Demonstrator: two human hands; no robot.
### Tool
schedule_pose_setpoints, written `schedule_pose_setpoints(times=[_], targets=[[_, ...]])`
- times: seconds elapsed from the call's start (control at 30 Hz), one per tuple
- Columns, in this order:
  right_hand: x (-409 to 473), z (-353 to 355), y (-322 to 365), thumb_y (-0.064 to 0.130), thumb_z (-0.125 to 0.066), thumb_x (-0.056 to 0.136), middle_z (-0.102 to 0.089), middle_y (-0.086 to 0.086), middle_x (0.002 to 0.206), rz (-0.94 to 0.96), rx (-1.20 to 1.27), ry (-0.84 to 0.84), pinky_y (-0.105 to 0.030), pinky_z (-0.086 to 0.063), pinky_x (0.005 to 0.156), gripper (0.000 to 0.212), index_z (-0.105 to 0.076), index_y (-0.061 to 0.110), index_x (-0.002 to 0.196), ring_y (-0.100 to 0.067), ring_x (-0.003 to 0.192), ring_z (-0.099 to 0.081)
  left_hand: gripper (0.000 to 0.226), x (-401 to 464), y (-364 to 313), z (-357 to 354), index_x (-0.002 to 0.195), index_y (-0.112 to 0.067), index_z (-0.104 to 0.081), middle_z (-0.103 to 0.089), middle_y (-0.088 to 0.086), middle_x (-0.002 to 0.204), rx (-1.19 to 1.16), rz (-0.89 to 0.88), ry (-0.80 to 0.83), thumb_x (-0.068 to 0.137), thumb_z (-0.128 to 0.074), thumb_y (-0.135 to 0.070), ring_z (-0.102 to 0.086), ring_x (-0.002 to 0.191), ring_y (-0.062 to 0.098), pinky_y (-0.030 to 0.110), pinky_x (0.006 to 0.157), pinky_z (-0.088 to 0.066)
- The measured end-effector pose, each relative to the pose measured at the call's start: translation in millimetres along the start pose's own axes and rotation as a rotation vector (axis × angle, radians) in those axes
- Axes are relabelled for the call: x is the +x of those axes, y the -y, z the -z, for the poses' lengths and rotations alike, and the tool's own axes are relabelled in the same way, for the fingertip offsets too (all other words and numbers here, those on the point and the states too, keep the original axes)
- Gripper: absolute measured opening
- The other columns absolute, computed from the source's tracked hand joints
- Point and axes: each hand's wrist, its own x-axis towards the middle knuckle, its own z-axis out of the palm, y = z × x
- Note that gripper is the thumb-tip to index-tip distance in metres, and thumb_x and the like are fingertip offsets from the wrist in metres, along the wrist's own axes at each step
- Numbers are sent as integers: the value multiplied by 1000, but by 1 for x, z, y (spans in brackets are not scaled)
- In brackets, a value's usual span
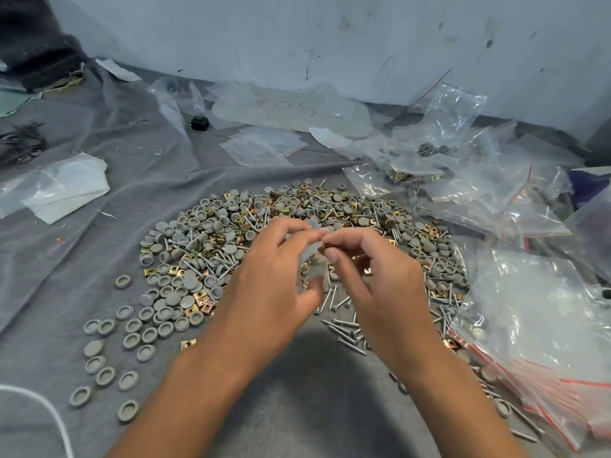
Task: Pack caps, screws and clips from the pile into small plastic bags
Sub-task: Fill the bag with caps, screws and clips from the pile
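Left hand [274,276]: fingers curled, pinching a small clear plastic bag [312,252].
Right hand [373,276]: fingertips pinching a brass-coloured clip [328,247] at the bag's mouth.
Pile [211,246]: round grey caps, metal screws, on grey cloth.

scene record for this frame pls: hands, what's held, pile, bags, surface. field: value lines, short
left hand: holds a small clear bag above the pile
right hand: pinches at the bag's mouth; a brass-coloured piece shows at the fingertips, too blurred to name
pile: mixed grey caps, silver screws, brass clips
loose caps: scattered left of the pile
bags with red strips: heaped on the right
surface: grey cloth, creased
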Motion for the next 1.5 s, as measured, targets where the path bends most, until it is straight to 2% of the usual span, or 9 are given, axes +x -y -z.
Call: schedule_pose_setpoints(times=[0.17, 0.5, 0.63, 0.77, 0.93, 1.03, 1.1, 1.2, 1.5], targets=[[-2, -6, -4, 12, -71, 93, -68, 9, 106, 127, -143, 4, -8, -41, 84, 23, -70, 18, 115, 5, 92, -57, 50, 1, 2, -1, 133, -25, -61, -49, -16, 122, -37, 7, -19, 85, -75, -24, -45, 97, 0, 30, 90, -52], [-2, -5, -1, 17, -79, 87, -71, 15, 92, 73, -139, -115, -3, -38, 72, 15, -74, 21, 101, 11, 79, -56, 53, 1, 0, 0, 136, -24, -59, -48, -16, 122, -30, 4, -18, 85, -74, -23, -43, 93, -1, 27, 92, -50], [0, -4, 0, 25, -76, 88, -67, 9, 109, 119, -201, -147, -13, -40, 91, 18, -76, 21, 106, -8, 103, -57, 53, 1, 0, 0, 135, -25, -59, -47, -17, 120, -22, -2, -6, 84, -74, -24, -44, 94, -3, 23, 89, -48], [-1, -3, -1, 32, -75, 87, -61, 2, 122, 122, -324, -70, -11, -33, 94, 30, -75, 22, 115, -14, 104, -48, 55, 1, 2, 1, 136, -24, -59, -45, -18, 120, -37, 21, 5, 82, -70, -25, -46, 95, -7, 18, 86, -44], [5, 17, -15, 33, -71, 91, -60, 11, 109, -23, -222, -105, -21, -42, 89, 18, -71, 29, 108, -13, 103, -57, 52, 0, 1, 3, 138, -26, -57, -44, -22, 120, -33, 35, -5, 87, -66, -32, -46, 98, -14, 6, 89, -36], [10, 37, -45, 26, -67, 95, -59, 13, 110, -303, -335, 19, -24, -45, 83, 19, -64, 38, 109, -12, 99, -59, 54, -1, -1, 4, 140, -27, -55, -42, -24, 121, -17, 37, 12, 87, -65, -34, -44, 100, -18, 5, 88, -35], [8, 41, -63, 23, -67, 96, -60, 9, 120, -433, -454, 185, -31, -46, 93, 24, -66, 36, 116, -15, 111, -57, 55, -1, -1, 5, 140, -27, -55, -42, -25, 122, -17, 36, 17, 87, -66, -33, -42, 100, -20, 5, 87, -36], [8, 33, -71, 32, -68, 95, -58, 8, 129, -466, -551, 362, -37, -43, 102, 31, -65, 35, 125, -15, 121, -50, 55, -1, -1, 5, 140, -27, -55, -42, -25, 121, -17, 42, 22, 87, -68, -32, -42, 99, -20, 6, 85, -36], [9, 21, -76, 31, -57, 101, -58, 6, 107, -412, -629, 349, -38, -48, 84, 18, -69, 31, 114, -19, 102, -54, 56, -1, -2, 6, 140, -26, -55, -41, -26, 119, -19, 56, 27, 85, -64, -34, -43, 98, -19, 5, 87, -35]])
